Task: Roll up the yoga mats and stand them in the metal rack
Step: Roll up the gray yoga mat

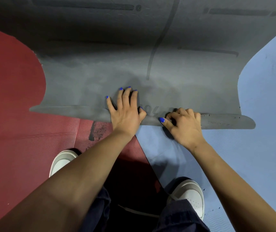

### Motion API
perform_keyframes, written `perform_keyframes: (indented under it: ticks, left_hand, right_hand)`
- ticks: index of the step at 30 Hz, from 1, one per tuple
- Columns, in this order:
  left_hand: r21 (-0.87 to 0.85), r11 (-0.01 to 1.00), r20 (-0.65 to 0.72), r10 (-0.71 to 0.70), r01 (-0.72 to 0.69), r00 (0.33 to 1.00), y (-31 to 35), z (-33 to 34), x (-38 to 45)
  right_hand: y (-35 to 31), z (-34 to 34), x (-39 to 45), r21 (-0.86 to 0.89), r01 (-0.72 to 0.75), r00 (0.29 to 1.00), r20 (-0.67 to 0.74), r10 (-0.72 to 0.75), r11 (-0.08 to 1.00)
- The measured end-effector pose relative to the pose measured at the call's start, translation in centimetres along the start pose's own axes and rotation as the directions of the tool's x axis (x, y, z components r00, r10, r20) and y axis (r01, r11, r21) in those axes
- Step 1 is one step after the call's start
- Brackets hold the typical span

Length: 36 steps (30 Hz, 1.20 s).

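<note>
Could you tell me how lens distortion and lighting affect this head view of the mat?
Head view: wide-angle distortion bows the grey mat's straight side edges outward toward the top; its far part lies in dim shadow, while the near rolled edge by the left hand and right hand is evenly lit and sharp; no glare; the forearms loom large at the bottom.

Floor under me covered by two mats: red mat [17,131] on left, blue mat [259,114] on right, meeting between my shoes [63,160]. Grey mat [134,64] spread across both, near edge curled into low roll.
</note>
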State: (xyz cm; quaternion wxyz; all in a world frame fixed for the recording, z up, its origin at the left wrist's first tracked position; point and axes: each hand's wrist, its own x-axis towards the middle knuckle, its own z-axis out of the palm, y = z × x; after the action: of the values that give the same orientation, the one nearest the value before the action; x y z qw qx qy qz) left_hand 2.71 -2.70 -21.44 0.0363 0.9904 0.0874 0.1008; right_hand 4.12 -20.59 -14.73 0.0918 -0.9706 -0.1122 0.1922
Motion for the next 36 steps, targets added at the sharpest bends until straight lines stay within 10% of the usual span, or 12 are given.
perform_keyframes:
  ticks: [7,15,21,29,36]
  left_hand:
    - [-0.021,1.000,0.051,0.025,-0.023,0.998,-0.1,-0.3,0.8]
    - [-0.154,0.976,-0.036,0.150,-0.154,0.988,-0.6,-0.2,1.5]
    - [-0.068,0.729,-0.180,0.663,-0.681,0.727,-4.1,-0.4,0.5]
    - [0.182,0.941,0.024,0.287,-0.287,0.957,-6.0,-2.3,0.4]
    - [-0.072,0.997,0.394,0.007,0.023,0.919,-4.4,-4.6,2.3]
  right_hand:
    - [-0.6,-0.5,1.8,0.233,-0.293,0.956,0.058,0.288,0.927]
    - [-0.1,0.0,2.0,0.134,-0.164,0.980,-0.095,0.177,0.977]
    - [0.3,-0.4,2.9,0.188,-0.163,0.985,-0.024,0.170,0.969]
    - [0.5,-0.4,3.3,0.237,-0.210,0.977,0.018,0.211,0.949]
    - [0.7,-0.4,3.8,0.240,-0.213,0.977,0.030,0.212,0.947]
